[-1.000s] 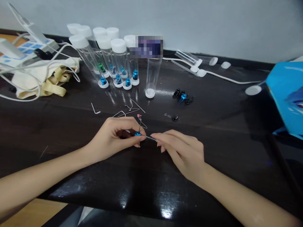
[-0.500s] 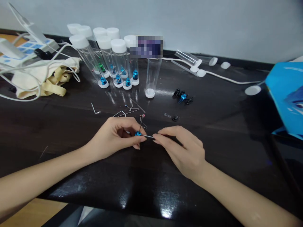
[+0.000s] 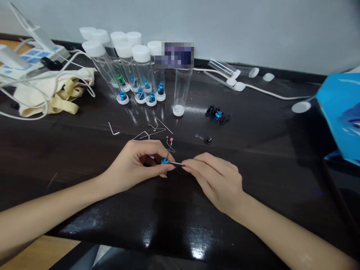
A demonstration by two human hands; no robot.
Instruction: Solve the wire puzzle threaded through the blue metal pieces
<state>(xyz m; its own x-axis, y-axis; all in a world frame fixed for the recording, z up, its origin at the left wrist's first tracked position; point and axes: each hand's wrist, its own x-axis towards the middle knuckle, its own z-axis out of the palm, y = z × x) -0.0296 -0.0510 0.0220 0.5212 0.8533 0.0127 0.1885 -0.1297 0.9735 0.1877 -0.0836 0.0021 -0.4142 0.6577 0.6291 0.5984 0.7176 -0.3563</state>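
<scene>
Our L hand (image 3: 135, 157) pinches blue pc (image 3: 165, 161), R hand (image 3: 219, 178) pinches rod (image 3: 177, 163); pink tip (image 3: 171, 139) has swung right, so prob. mid-adj.

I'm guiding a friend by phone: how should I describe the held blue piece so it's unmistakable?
Over the middle of the dark table, the left hand pinches a small blue piece, and the right hand points a thin grey rod at it. Clear tubes hold other blue pieces and a loose blue piece lies farther back; only this one is held.
</scene>
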